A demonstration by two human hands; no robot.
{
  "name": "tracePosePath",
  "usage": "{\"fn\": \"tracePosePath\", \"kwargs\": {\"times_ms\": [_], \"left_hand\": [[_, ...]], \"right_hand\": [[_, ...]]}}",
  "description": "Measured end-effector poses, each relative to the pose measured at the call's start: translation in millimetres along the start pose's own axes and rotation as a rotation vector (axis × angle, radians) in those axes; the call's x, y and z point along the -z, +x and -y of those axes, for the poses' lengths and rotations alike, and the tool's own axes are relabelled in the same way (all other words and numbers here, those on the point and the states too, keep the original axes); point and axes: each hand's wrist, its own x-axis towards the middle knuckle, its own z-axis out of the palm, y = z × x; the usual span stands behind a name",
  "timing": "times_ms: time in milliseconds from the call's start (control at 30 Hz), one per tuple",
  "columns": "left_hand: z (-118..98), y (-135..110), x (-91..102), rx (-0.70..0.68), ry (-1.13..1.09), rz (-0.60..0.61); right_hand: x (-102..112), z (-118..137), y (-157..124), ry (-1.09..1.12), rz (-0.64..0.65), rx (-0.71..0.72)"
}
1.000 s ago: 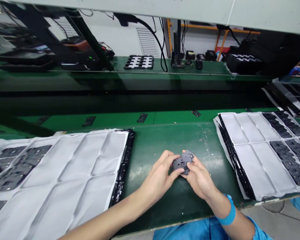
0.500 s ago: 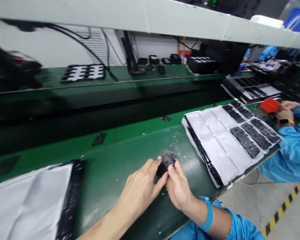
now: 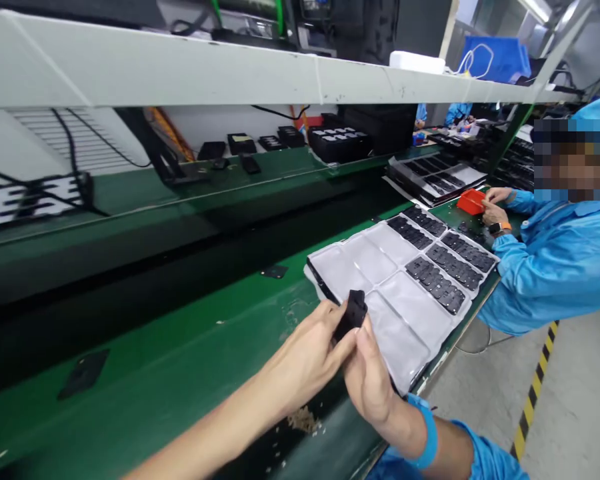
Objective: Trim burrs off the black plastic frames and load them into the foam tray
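- Component [image 3: 353,313], small and black, is held up on a slant above the green bench [image 3: 240,340], in front of the near left part of the white-lined tray [image 3: 397,323].
- Between thumb and fingers of the left hand [image 3: 320,333] it is pinched narrowly; by the right hand [image 3: 373,377] it is supported at the lower right edge. Much of its surface is covered, so its details cannot be told.
- For good handling, the pinch is best kept light and on the edges, with one hand steadying while the other is shifted. The fingers are best spread enough for the face to be seen.
- Beneath the forearms, pale bits [image 3: 304,420] are scattered on the bench; contact with them would best be avoided, since they might cling.
- In the tray's right-hand compartments, similar black parts [image 3: 435,283] are laid in rows; sleeve and wristband [image 3: 427,433] are best kept from brushing them.
- On the far green strip, two loose flat parts [image 3: 274,271] are seen, well apart.
- At the far right, a red bin [image 3: 471,201] is touched by a co-worker's hands [image 3: 494,212].
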Motion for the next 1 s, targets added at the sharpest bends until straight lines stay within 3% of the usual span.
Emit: {"fn": "tracePosePath", "kwargs": {"times_ms": [133, 300, 433, 567, 800, 1000], "left_hand": [[-17.8, 53.5, 4.7, -0.083, 0.124, 0.146], [-38.4, 125.1, -2.0, -0.167, 0.269, 0.146], [-44.9, 183.8, -1.4, -0.189, 0.287, 0.188], [-39.8, 233.6, -0.3, -0.159, 0.309, 0.263], [-21.9, 278.9, -26.9, -0.006, 0.413, 0.389], [-16.7, 293.9, -34.6, 0.062, 0.37, 0.431]], "right_hand": [[0.1, 36.0, 31.2, 0.08, -0.001, 0.004], [12.6, 78.0, 79.1, -0.039, -0.091, 0.069], [33.8, 103.8, 124.7, -0.237, -0.091, 0.107], [68.3, 120.0, 164.9, -0.357, -0.098, 0.044], [148.1, 136.9, 193.2, -0.737, -0.239, 0.041], [174.4, 143.6, 197.6, -1.122, -0.18, 0.174]]}}
